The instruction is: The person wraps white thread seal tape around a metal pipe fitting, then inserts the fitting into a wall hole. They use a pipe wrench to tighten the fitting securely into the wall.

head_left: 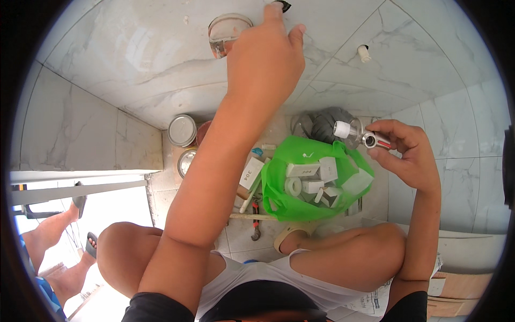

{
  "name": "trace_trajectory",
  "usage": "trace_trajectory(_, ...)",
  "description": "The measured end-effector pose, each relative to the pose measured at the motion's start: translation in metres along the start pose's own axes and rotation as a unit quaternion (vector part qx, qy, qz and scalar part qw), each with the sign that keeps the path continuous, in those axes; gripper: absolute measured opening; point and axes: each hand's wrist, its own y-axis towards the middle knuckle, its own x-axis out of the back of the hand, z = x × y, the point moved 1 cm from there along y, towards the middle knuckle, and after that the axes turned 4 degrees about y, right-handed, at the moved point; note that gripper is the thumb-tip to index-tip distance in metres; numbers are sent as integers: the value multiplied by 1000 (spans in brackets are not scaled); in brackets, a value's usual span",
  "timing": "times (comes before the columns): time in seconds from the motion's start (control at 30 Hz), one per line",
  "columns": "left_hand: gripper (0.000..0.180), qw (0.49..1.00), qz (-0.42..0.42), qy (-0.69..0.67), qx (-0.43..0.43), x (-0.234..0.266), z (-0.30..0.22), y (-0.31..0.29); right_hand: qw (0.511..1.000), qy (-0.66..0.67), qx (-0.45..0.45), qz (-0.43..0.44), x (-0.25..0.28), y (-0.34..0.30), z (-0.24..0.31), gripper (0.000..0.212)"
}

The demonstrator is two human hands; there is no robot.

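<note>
Dark printing shows on a small white box (250,173) on the floor (238,236) and on a white carton (302,170) inside the green plastic bag (276,185); a white sheet (370,301) beside the right thigh also bears print. The silver metal fitting (370,140), with its white end and red stripe, sits in the right hand (410,153), gripped between thumb and fingers above the bag's right side. The left hand (266,59) is well apart from it, index finger extended at a dark wall hole (284,6); whether its other fingers are curled cannot be told.
</note>
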Motion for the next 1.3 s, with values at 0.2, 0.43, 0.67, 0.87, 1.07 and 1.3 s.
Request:
trace_trajectory(0.2, 64, 986, 101, 135, -16, 7, -10, 0, 999, -33, -4, 0, 1, -2, -6, 37)
trace_trajectory(0.43, 50, 994, -92, 8, -52, -9, -8, 1, 1000, -8, 24, 1, 2, 1, -15, 34)
trace_trajectory(0.67, 25, 1000, -14, -11, -22, -22, -6, -25, 999, -49, 14, -6, 4, 4, -15, 34)
trace_trajectory(0.87, 46, 999, 29, -25, -28, 6, -17, -24, 995, -72, 69, -1, 4, 5, -25, 33)
trace_trajectory(1.07, 51, 997, -33, -57, -26, 0, -18, -16, 998, -58, 24, 14, 4, 7, -24, 35)
trace_trajectory(1.3, 70, 993, 46, 113, -10, 2, -18, -2, 997, -74, 26, 21, 3, 11, -25, 35)
